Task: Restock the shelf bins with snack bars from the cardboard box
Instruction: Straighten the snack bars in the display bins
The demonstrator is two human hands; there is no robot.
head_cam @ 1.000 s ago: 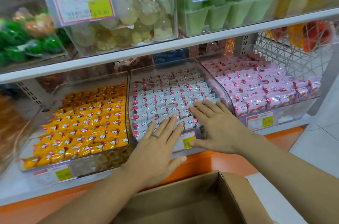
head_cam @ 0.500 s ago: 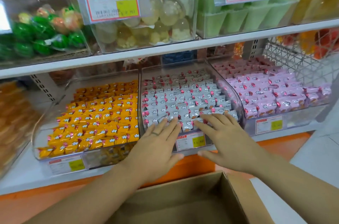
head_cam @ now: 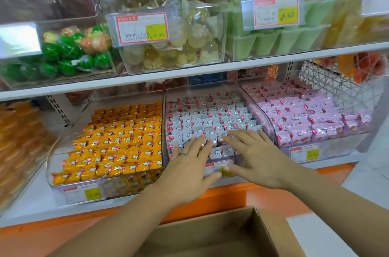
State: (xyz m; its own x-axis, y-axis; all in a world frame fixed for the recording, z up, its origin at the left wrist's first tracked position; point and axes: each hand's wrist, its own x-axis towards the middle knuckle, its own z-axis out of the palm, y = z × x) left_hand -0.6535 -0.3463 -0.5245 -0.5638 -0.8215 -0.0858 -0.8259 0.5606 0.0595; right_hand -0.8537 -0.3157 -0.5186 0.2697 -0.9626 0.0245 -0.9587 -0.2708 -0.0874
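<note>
A clear middle bin (head_cam: 264, 117) on the lower shelf is packed with rows of white-wrapped snack bars (head_cam: 210, 117). My left hand (head_cam: 187, 169) lies flat with straight fingers over the front rows of bars. Beside it, my right hand (head_cam: 255, 156) is spread flat over the front right rows, thumb by the bin's price label (head_cam: 219, 167). Neither hand holds a bar. The open cardboard box (head_cam: 271, 233) sits below my forearms, and the part of its inside that shows is bare.
An orange-bar bin (head_cam: 117, 141) stands to the left, a pink-bar bin (head_cam: 305, 117) to the right. The white upper shelf (head_cam: 189, 74) carries clear bins of jellies and green cups. A wire basket (head_cam: 336, 88) is at far right. An orange ledge (head_cam: 273, 195) runs below.
Both hands have slid slightly back toward the front rows of the white bars and stay flat. The camera view has shifted, so the shelf sits more to the right.
</note>
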